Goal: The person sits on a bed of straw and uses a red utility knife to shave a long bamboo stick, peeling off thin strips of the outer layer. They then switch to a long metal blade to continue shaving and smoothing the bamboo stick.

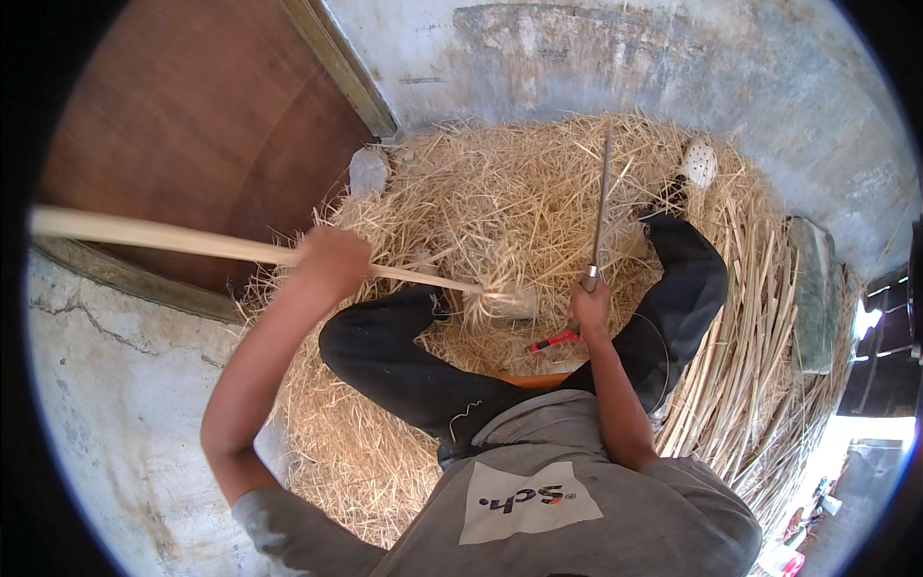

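My left hand is closed around a long pale strip of split bamboo or wood. One end of the strip reaches the far left; its thinner end comes down over a light wooden block between my legs. That left end is slightly smeared. In my right hand is a long knife, gripped by its handle, the narrow blade pointing up and away from me. Just below that hand a red and black tool lies near the block, its kind unclear.
Pale shavings heap around my legs. A bundle of long strips lies to the right, next to a greenish slab. A stained wall rises ahead, and a brown door panel stands at the left. A stone sits by the door frame.
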